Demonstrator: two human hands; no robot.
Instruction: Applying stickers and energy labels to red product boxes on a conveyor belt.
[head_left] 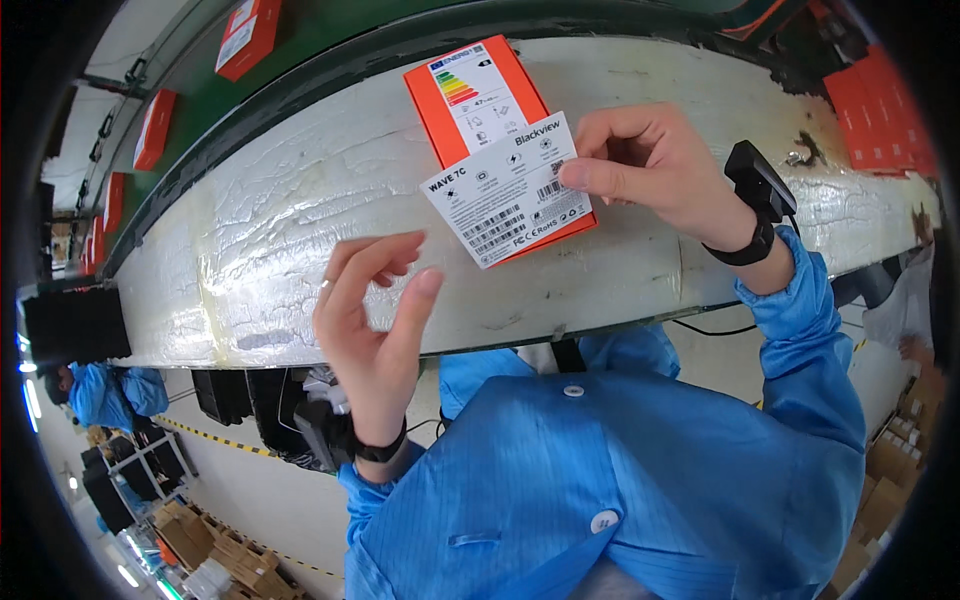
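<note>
A white printed label with barcodes is pinched at its right edge between the thumb and fingers of my right hand. It slants over the lower part of an orange box lying on the bench. A second label with coloured energy bars is on the upper part of that box. To the left of the box, my left hand hovers with thumb and fingers apart, holding nothing. Black bands with dark devices sit on both my wrists.
The bench has a shiny, wrinkled covering. Beyond its far edge runs a green surface carrying several orange boxes. A stack of orange boxes stands at the far right. At the left, another person in blue is partly visible.
</note>
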